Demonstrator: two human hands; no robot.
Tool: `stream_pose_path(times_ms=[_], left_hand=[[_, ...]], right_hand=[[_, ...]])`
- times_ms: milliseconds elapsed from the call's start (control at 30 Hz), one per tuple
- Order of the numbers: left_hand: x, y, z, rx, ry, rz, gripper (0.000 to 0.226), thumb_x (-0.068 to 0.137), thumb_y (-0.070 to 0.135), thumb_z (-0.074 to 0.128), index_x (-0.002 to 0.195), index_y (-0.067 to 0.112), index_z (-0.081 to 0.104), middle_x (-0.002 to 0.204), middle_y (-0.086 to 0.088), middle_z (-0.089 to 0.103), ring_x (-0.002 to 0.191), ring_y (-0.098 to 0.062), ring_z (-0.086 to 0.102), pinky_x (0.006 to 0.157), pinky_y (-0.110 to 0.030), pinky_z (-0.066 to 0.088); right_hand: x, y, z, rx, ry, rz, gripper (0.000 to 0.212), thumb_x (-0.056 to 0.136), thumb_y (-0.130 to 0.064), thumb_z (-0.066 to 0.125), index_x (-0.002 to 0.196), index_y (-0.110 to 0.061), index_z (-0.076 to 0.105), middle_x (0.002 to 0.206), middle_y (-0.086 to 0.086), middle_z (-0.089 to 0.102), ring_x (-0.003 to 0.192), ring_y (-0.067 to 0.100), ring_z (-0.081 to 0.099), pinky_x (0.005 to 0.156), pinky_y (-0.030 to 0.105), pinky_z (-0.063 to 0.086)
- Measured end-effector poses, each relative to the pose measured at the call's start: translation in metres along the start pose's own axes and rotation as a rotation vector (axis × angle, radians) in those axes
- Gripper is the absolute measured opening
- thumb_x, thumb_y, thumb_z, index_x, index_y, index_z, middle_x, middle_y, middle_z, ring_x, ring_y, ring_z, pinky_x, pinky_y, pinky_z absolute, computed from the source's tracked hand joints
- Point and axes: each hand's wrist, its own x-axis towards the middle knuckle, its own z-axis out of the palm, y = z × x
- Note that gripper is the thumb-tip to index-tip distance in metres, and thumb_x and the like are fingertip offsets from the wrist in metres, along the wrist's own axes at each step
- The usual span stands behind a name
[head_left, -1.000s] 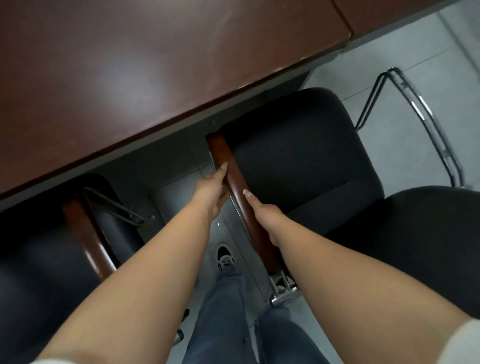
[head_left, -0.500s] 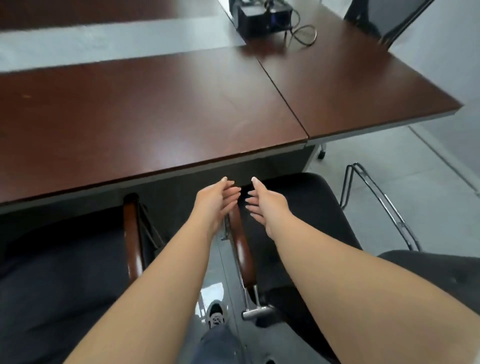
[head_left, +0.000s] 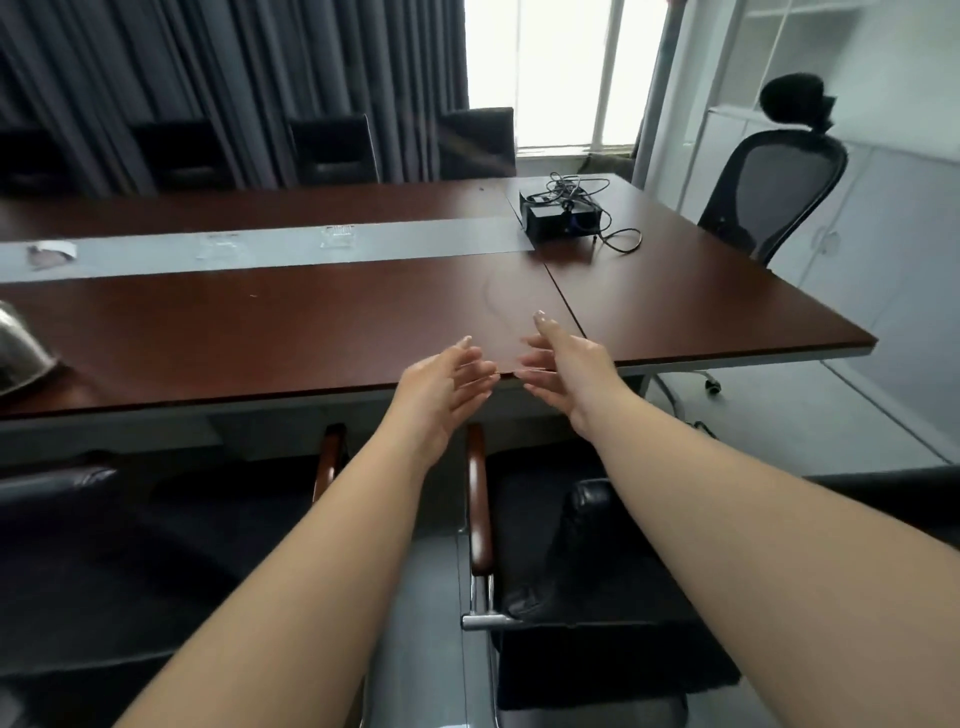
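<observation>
Brown table: L hand & R hand at its near edge, both wide open, palms facing, holding nothing. Armrest below, betw. forearms. Box w/ cables on far side.

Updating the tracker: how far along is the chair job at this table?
Looks done: chair stands close in, its armrest tip at the table edge. In hand: nothing; left hand and right hand are open above that edge. Left: nothing obvious.
</observation>
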Motion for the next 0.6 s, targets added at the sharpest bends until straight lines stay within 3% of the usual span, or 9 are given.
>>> stream_pose_path(times_ms=[167,300,433,500,600], left_hand=[[-0.046,-0.003,0.034,0.091,-0.122,-0.012,0.021,0.094,0.027,0.052,0.09,0.009,0.063,0.074,-0.004,0.07,0.079,-0.017,0.067,0.08,-0.026,0.053],[-0.075,-0.022,0.058,0.192,-0.197,-0.011,0.022,0.093,0.027,0.052,0.087,0.01,0.064,0.083,-0.007,0.069,0.085,-0.018,0.066,0.081,-0.022,0.051],[-0.094,-0.039,0.076,0.342,-0.143,0.104,0.021,0.091,0.029,0.055,0.08,0.016,0.067,0.083,-0.002,0.07,0.091,-0.015,0.064,0.088,-0.023,0.048],[-0.099,-0.035,0.084,0.285,-0.086,0.104,0.021,0.091,0.028,0.056,0.078,0.015,0.066,0.079,-0.003,0.068,0.088,-0.016,0.064,0.09,-0.026,0.048],[-0.12,-0.036,0.114,0.227,-0.136,0.029,0.022,0.091,0.028,0.057,0.08,0.011,0.064,0.081,-0.006,0.067,0.087,-0.016,0.065,0.092,-0.028,0.049]], right_hand=[[-0.048,-0.013,-0.048,0.089,0.11,-0.082,0.027,0.091,-0.037,0.056,0.082,-0.014,0.063,0.072,0.003,0.062,0.06,0.014,0.059,0.062,0.023,0.05],[-0.081,-0.005,-0.074,0.244,0.251,-0.081,0.025,0.092,-0.03,0.056,0.075,-0.012,0.06,0.06,0.002,0.058,0.059,0.014,0.055,0.062,0.024,0.049],[-0.098,-0.022,-0.117,0.035,0.213,-0.205,0.027,0.091,-0.038,0.055,0.079,-0.015,0.062,0.071,0.001,0.061,0.064,0.012,0.057,0.062,0.022,0.048],[-0.101,-0.022,-0.143,-0.02,0.221,-0.223,0.026,0.091,-0.038,0.055,0.08,-0.016,0.062,0.072,0.001,0.061,0.066,0.011,0.057,0.061,0.02,0.047],[-0.104,-0.011,-0.18,-0.201,0.215,-0.241,0.025,0.089,-0.037,0.058,0.084,-0.013,0.063,0.074,-0.002,0.062,0.075,0.012,0.057,0.071,0.024,0.047]])
